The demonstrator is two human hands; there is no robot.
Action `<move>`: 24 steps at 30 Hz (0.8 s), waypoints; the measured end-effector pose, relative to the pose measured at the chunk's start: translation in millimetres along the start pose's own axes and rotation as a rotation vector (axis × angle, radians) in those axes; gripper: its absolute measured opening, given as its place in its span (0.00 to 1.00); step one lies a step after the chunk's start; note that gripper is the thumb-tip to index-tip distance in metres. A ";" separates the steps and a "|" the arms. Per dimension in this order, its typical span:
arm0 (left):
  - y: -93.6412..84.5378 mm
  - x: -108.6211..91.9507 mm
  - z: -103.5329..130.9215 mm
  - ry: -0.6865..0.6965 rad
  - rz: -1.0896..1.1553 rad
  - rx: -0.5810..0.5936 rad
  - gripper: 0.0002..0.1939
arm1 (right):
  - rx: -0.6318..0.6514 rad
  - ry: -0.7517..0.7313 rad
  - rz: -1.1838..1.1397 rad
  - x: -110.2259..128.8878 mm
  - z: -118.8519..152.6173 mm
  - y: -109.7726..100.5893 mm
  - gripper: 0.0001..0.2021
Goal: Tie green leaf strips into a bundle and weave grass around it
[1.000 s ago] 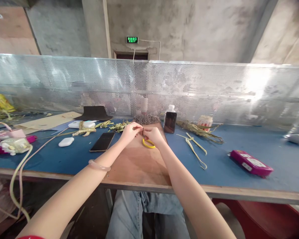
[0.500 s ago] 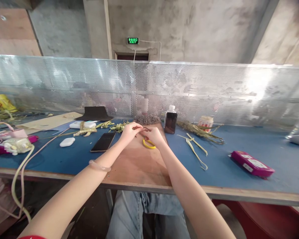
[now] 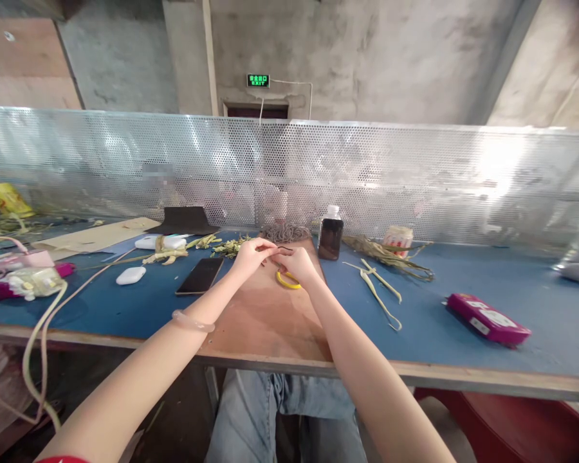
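Above a wooden board (image 3: 270,325), my left hand (image 3: 251,256) and my right hand (image 3: 294,262) meet fingertip to fingertip. A thin dark cord (image 3: 284,249) shows at the fingers of my right hand, both hands being pinched around it. Partly under my right hand lies a yellow ring-shaped handle (image 3: 287,281) on the board. Behind the hands, a heap of grey-brown cords (image 3: 284,233) rests at the board's far end. Most of what is between the fingertips is hidden.
Left of the board lie a black phone (image 3: 199,276), a white case (image 3: 130,276) and dried plant pieces (image 3: 231,246). On the right stand a dark bottle (image 3: 330,235), pale stalks (image 3: 379,296), and a magenta pack (image 3: 487,319). A perforated metal screen (image 3: 390,177) runs behind.
Both hands stay in nearly the same place, with only slight finger movement. The dark cord at my right hand's fingers has shifted a little.
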State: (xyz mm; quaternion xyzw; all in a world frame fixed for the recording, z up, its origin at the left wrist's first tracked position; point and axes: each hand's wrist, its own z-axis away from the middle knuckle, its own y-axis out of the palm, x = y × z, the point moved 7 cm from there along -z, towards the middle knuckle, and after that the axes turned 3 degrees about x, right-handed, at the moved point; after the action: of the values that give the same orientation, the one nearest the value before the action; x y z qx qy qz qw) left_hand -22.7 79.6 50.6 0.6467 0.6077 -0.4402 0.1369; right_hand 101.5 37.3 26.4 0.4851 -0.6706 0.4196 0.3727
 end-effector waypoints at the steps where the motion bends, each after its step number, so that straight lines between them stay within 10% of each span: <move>1: 0.5 1.9 -0.6 -0.005 0.013 0.003 0.11 | 0.001 -0.005 -0.010 -0.1 0.0 0.2 0.10; 13: -3.3 6.4 -1.7 0.003 0.118 -0.064 0.20 | -0.059 0.012 -0.243 -3.9 -2.8 0.3 0.08; 24: -3.7 -4.5 -0.3 0.134 -0.085 -0.109 0.06 | -0.119 0.130 -0.472 -12.7 -2.9 -3.5 0.06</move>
State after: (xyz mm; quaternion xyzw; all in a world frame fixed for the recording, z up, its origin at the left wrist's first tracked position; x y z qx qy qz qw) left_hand -25.3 77.7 55.4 0.6398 0.6655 -0.3676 0.1122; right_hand 108.3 43.7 16.6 0.5776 -0.5370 0.3107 0.5306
